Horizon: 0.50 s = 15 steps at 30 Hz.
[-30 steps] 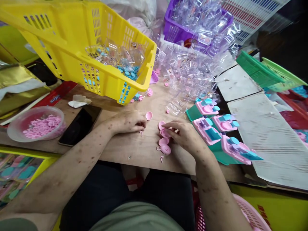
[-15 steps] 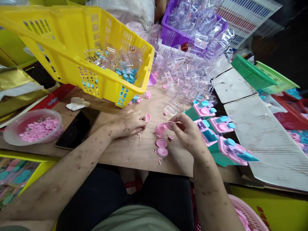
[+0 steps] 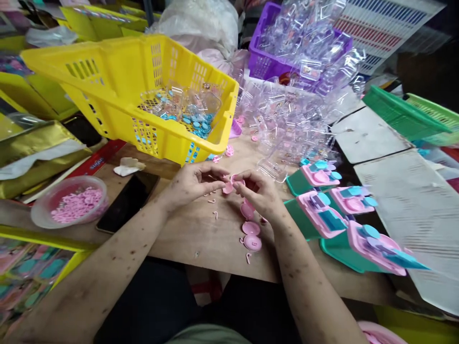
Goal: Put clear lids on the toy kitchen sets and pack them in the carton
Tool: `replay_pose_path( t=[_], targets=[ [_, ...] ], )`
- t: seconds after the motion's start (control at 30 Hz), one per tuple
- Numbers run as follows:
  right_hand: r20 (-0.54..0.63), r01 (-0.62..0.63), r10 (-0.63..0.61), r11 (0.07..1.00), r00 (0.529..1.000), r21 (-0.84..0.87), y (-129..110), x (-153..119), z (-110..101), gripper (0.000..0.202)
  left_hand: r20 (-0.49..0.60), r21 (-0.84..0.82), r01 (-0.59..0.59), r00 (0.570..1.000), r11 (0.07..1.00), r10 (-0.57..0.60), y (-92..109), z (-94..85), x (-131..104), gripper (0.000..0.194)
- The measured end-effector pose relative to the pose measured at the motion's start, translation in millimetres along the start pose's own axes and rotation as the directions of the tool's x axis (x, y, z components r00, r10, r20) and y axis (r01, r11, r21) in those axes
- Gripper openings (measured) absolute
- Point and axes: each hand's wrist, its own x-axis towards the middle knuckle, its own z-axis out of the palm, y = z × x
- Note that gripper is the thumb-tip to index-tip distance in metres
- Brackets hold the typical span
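At the left of the frame, a tub (image 3: 41,218) of small pink pieces stands on the counter (image 3: 186,239), with a phone (image 3: 124,203) just beside it. Both should stay clear of the left forearm, which passes close to the phone.

At the centre, the left hand (image 3: 191,184) has thumb and forefinger nearly together, apparently pinching the rim of one pink cup (image 3: 228,188). Grip should be light and at the edge, since a thin part would probably flex under a hard squeeze.

Below the left hand, small pink hooks (image 3: 215,215) lie loose. Raise the wrist enough to avoid sweeping them away.

Right of the first cup, and close against it, is a second pink cup (image 3: 237,180). Whether the two are joined cannot be told. Square the rims before applying pressure, then press evenly.

Below and right, more pink dishes (image 3: 251,228) lie in a rough column. Handle one set at a time.

The right hand (image 3: 260,193) has its fingers closed to a narrow pinch, seemingly on the second cup. Turn its elbow clear of the teal boxes (image 3: 337,255) at right.
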Motion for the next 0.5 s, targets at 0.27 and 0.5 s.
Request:
replay_pose_path(
  t=[0.27,0.5],
  targets=[
    [0.165,0.16,-0.149,0.986,0.975,-0.054,-2.0,-9.9,-1.9,0.027,-0.038,0.108,-0.05,0.998,0.993,0.054,-3.6,-2.0,4.1,0.013],
    [0.193,0.255,-0.241,0.965,0.951,-0.054,0.0,-15.2,-3.1,0.012,-0.022,0.034,0.029,0.999,0.999,-0.028,-2.8,-4.0,5.6,0.02]
  ],
)
